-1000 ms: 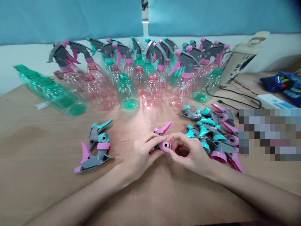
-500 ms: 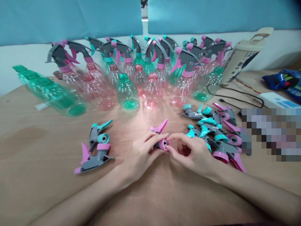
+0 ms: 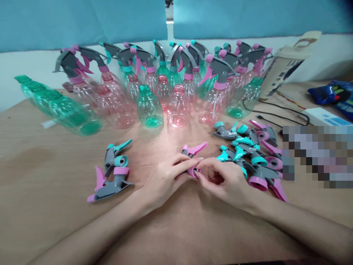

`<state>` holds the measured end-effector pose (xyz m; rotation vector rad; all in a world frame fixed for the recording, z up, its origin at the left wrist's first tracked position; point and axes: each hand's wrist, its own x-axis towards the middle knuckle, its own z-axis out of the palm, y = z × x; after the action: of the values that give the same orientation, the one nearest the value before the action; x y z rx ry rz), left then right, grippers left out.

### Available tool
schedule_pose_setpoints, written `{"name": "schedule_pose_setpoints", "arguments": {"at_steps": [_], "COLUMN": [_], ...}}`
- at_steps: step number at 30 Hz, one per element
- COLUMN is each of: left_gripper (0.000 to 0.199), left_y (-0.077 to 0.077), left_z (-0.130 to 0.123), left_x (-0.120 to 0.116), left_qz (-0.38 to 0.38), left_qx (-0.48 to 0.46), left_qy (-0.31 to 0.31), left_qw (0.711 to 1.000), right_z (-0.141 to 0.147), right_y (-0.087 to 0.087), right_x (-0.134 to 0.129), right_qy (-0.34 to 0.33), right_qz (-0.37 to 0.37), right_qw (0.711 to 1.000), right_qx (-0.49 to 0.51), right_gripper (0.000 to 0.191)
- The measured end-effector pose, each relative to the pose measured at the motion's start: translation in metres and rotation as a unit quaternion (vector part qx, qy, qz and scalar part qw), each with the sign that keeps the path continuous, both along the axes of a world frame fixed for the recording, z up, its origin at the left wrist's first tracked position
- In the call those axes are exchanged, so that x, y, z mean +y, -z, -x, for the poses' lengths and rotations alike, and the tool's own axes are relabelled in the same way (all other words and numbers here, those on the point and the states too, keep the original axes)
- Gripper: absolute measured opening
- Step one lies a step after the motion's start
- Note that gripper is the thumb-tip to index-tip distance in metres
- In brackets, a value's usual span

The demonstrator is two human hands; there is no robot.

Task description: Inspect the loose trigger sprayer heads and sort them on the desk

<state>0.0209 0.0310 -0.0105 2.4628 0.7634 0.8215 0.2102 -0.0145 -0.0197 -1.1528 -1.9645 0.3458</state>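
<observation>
Between my hands is a grey and pink trigger spray head (image 3: 195,148), its pink collar facing me and to the right. My left hand (image 3: 168,176) is closed around its body, which is partly hidden by the fingers. The thumb and fingertips of my right hand (image 3: 224,178) pinch at the pink collar; whether they hold a small part there I cannot make out. On the left lie a teal-collared spray head (image 3: 111,160) and a pink-collared one (image 3: 114,187). A pile of loose spray heads (image 3: 248,151) lies just beyond my right hand.
Clear green and pink bottles stand across the back, including a green bottle (image 3: 150,108) and a pink bottle (image 3: 178,108); many carry spray heads. Several green bottles (image 3: 60,106) lean at the left. At the right are a beige tumbler (image 3: 284,70), a black cable (image 3: 275,106) and a white box (image 3: 328,117).
The spray head between my hands has turned, its pink trigger swinging to the right. My right fingertips stay at the collar, and the left fingers now cover more of it.
</observation>
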Motion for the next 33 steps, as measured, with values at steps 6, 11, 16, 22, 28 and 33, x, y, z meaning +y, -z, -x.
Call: {"name": "schedule_pose_setpoints", "arguments": {"at_steps": [6,11,16,22,28,33], "left_gripper": [0.035,0.037,0.036,0.031,0.033,0.036], "left_y": [0.0011,0.0032,0.0016,0.0002,0.0065,0.0080], "left_z": [0.0015,0.0025,0.0018,-0.0005,-0.0006,0.0013], "left_x": [0.0103,0.0107,0.0096,0.0075,0.0080,0.0115], "left_qz": [-0.012,-0.006,-0.002,0.003,-0.042,-0.040], "left_qx": [-0.013,-0.006,0.001,-0.003,0.011,-0.003], "left_qy": [0.016,0.024,0.031,0.028,0.013,-0.011], "left_qw": [1.000,1.000,1.000,1.000,0.999,0.999], "right_z": [-0.0012,-0.0035,-0.0042,-0.0001,-0.0004,-0.0024], "right_y": [-0.0006,-0.0047,-0.0043,-0.0006,0.0001,-0.0019], "right_x": [0.0035,0.0066,0.0076,0.0065,0.0061,0.0087], "right_qy": [0.017,0.011,0.006,0.030,0.045,0.025], "right_qz": [0.009,0.032,0.036,0.022,0.055,0.090], "right_qw": [1.000,0.999,0.999,0.999,0.997,0.996], "right_qx": [-0.014,-0.032,-0.033,-0.015,0.001,0.000], "right_gripper": [0.014,0.014,0.012,0.012,0.011,0.012]}}
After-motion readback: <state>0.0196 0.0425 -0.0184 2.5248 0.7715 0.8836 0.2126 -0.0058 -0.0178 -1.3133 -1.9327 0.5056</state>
